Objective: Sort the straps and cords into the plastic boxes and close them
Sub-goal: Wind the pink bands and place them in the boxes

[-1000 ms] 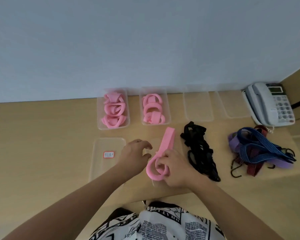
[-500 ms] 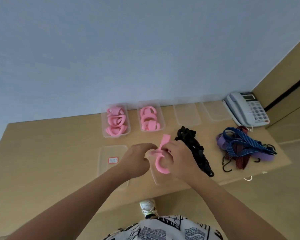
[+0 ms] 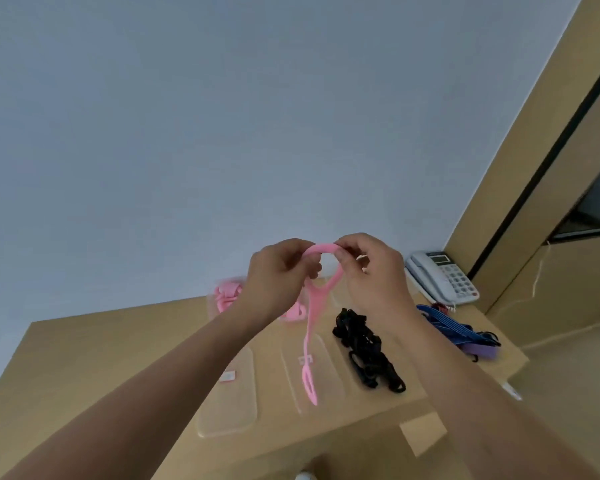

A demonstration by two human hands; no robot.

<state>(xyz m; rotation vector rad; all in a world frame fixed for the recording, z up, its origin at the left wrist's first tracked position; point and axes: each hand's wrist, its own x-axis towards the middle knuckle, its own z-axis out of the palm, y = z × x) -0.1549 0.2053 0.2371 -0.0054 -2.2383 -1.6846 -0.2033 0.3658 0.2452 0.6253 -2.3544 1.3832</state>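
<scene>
We hold the pink strap (image 3: 311, 327) up over the bench (image 3: 84, 368), left hand (image 3: 278, 271) and right hand (image 3: 368, 268) both pinched on its top loop, tail hanging straight down. Boxes (image 3: 222, 296) lie beyond, left hand nearer.

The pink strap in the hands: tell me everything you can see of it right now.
The pink strap looks like flat, soft rubbery material. It is held up in the air above the table. Its top is bent into a loop, pinched between the left hand and right hand. The rest hangs straight down, ending in a slotted tip over a clear lid; contact there is unclear.
</scene>
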